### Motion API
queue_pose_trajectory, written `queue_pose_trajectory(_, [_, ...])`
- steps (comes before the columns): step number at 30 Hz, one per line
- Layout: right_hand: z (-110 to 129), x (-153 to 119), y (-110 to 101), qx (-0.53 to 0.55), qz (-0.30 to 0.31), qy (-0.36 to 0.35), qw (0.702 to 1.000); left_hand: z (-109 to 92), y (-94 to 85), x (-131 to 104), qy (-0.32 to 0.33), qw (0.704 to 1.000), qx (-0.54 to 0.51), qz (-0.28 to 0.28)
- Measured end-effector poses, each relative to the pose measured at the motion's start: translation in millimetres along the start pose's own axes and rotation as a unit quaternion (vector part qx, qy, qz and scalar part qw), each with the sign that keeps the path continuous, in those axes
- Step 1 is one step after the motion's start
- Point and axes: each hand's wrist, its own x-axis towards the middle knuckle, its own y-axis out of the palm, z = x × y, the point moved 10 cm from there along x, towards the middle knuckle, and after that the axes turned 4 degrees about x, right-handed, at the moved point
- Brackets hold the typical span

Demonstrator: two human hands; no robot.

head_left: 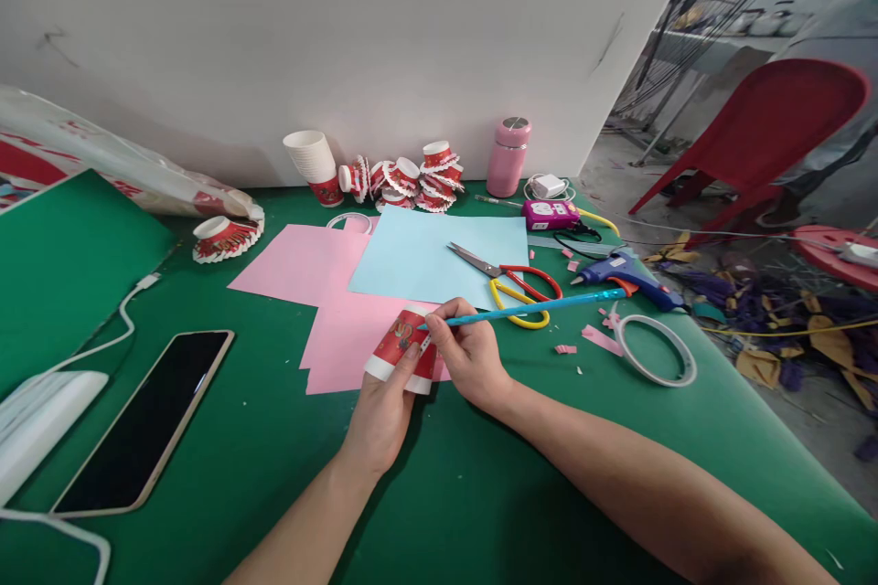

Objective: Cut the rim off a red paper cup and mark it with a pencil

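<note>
My left hand (385,416) grips a red paper cup (398,343) with a white rim and a printed pattern, tilted over the pink paper. A long, shiny blue pencil (535,308) is pinched in my right hand (473,354), its tip touching or very close to the cup's side. Just behind my hands lie pink sheets (294,265) and a light blue sheet (425,256). Scissors (504,272) with red and yellow handles rest open, partly on the blue sheet.
Along the wall stand stacked cups (314,164), frilled red cups (404,175) and a pink bottle (508,157). To the right are a blue glue gun (627,274), a tape roll (657,351) and paper scraps. A phone (147,420) lies left; a red chair (768,128) stands beyond.
</note>
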Motion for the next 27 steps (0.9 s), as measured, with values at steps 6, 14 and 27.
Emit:
queue_pose_trajectory(6, [-3.5,-0.4,1.1,-0.004,0.001,0.002,1.000,-1.5,3.5,0.5,0.007,1.000,0.006,0.018])
queue_pose_trajectory(14, [-1.4,-0.3,2.0,0.002,0.003,-0.006,1.000,-0.4,3.1,-0.6,0.004,1.000,0.014,0.020])
queue_pose_trajectory(27, [-3.9,-0.6,2.6,-0.026,0.007,0.007,1.000,2.7,-2.2,1.1,0.001,1.000,0.001,0.004])
